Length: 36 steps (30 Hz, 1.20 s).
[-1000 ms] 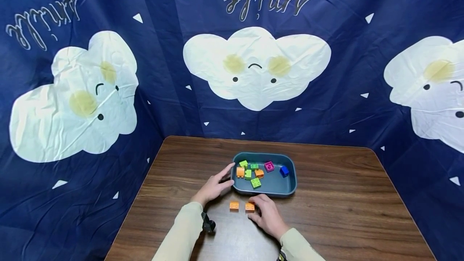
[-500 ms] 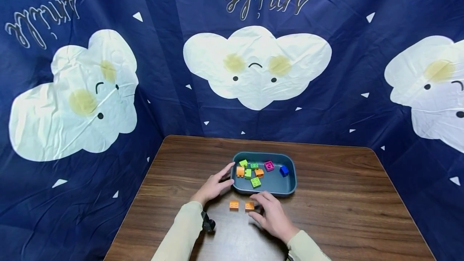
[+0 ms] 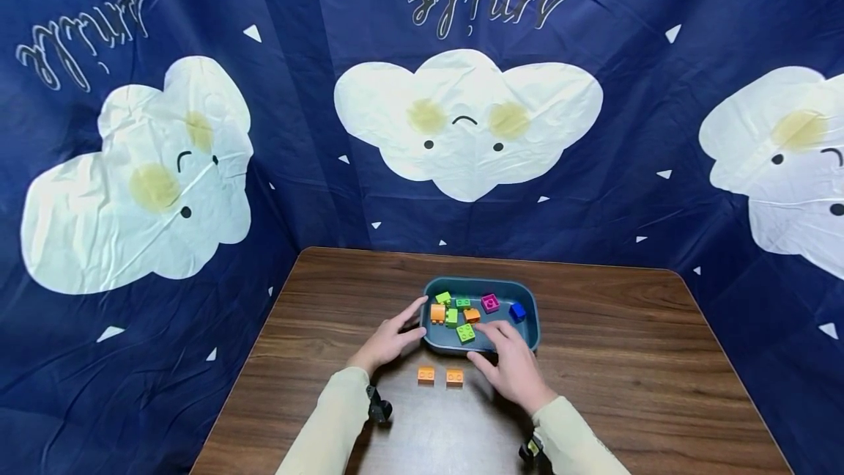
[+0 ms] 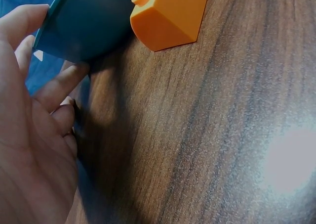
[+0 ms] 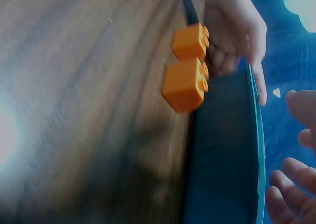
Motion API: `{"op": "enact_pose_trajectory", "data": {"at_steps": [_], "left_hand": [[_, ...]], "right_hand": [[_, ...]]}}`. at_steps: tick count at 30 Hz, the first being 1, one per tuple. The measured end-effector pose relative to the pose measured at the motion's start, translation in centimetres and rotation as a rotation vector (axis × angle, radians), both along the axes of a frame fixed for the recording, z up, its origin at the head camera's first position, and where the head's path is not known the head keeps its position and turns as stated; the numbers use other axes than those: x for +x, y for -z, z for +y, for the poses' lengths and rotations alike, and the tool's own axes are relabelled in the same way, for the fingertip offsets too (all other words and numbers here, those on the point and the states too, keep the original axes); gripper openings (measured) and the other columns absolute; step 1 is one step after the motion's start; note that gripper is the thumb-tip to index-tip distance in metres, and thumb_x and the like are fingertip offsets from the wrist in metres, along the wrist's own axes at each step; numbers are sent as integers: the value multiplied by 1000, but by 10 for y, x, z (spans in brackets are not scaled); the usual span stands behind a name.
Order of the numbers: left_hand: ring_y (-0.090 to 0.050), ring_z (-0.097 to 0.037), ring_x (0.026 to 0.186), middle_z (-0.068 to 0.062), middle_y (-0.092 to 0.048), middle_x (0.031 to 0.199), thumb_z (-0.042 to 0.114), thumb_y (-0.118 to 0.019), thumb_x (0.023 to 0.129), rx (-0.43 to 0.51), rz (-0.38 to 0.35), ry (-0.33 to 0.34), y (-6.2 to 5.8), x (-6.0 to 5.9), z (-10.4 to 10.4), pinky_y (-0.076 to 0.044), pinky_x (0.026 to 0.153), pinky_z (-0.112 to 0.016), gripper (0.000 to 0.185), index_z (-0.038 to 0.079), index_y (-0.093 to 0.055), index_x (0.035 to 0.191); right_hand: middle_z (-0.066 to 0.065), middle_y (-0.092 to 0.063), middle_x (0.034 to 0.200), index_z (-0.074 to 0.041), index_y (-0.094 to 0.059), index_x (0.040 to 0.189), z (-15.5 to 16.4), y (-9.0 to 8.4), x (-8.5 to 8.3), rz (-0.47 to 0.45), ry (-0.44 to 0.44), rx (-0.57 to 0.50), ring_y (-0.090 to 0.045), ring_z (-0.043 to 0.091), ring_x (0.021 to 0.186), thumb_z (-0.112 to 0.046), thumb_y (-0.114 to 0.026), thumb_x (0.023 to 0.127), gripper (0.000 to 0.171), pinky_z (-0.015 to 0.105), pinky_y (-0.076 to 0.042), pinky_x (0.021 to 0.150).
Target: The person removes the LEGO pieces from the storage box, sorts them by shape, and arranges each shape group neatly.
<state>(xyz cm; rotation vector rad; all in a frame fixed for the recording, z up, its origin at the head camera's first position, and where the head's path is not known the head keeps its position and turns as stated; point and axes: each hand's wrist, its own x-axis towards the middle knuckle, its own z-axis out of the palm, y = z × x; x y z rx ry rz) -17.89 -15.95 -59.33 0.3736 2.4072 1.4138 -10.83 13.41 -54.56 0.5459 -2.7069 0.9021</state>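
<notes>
A dark teal bin [image 3: 511, 348] holds several toy building bricks. My left hand [image 3: 382, 343] touches the bin's left end with outstretched fingers; in the left wrist view the thumb [image 4: 22, 23] lies at the rim. My right hand [image 3: 514, 369] hovers over the bin's front rim, fingers spread and holding nothing. Its fingertips are close to a lime green brick [image 3: 465, 333] and an orange brick [image 3: 471, 316] inside. On the table before the bin stand two orange bricks side by side, a left brick [image 3: 426, 375] and a right brick [image 3: 454, 377], studs up and a small gap apart.
Also inside the bin are a magenta brick [image 3: 489, 303], a blue brick [image 3: 517, 312], another orange brick [image 3: 438, 313] and several green ones. The wooden table [image 3: 613, 358] meets a dark blue cloth [image 3: 297, 167] with printed clouds at the back and sides.
My right hand has let go of the right orange brick on the table and moved forward and right to over the bin. My left hand stays at the bin's end.
</notes>
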Motion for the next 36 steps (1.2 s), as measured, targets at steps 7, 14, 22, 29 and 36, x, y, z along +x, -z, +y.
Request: {"op": "enact_pose_trajectory", "data": {"at_steps": [7, 14, 22, 29, 36], "left_hand": [[-49, -30, 147, -9, -43, 165, 34, -61, 108, 3, -1, 1, 2, -1, -1, -36, 118, -63, 65, 52, -30, 162], [-49, -30, 147, -10, -45, 164, 37, -60, 108, 14, 0, 13, 3, -3, -3, -39, 116, -61, 65, 51, -29, 163], [-48, -29, 147, -12, -49, 160, 36, -60, 108, 23, -22, 10, 2, -1, -2, -42, 114, -59, 65, 51, -29, 164], [-49, -29, 147, -12, -50, 160, 36, -59, 109, 14, -20, 2, 2, 0, -2, -42, 114, -60, 65, 52, -28, 163], [-48, -27, 147, -10, -46, 162, 34, -60, 109, -2, -9, 3, -1, 2, 0, -39, 117, -59, 66, 49, -28, 164]], "right_hand": [[9, -65, 126, -10, -70, 136, 6, 1, -17, -23, 35, 4, -65, 26, 114, -31, -88, 88, 55, 48, -58, 95], [12, -65, 129, -11, -68, 138, 8, -3, -34, -94, 46, -3, -65, 29, 117, -30, -87, 89, 56, 50, -56, 99], [13, -64, 132, -10, -66, 141, 3, -8, -49, -197, 53, 12, -65, 31, 116, -32, -84, 92, 57, 53, -56, 99], [13, -64, 133, -11, -67, 140, -4, -11, -63, -235, 44, 80, -65, 29, 113, -36, -82, 93, 55, 49, -57, 96], [15, -64, 129, -10, -67, 140, -7, -9, -73, -289, 20, 146, -65, 29, 107, -35, -79, 96, 52, 48, -57, 89]]}}
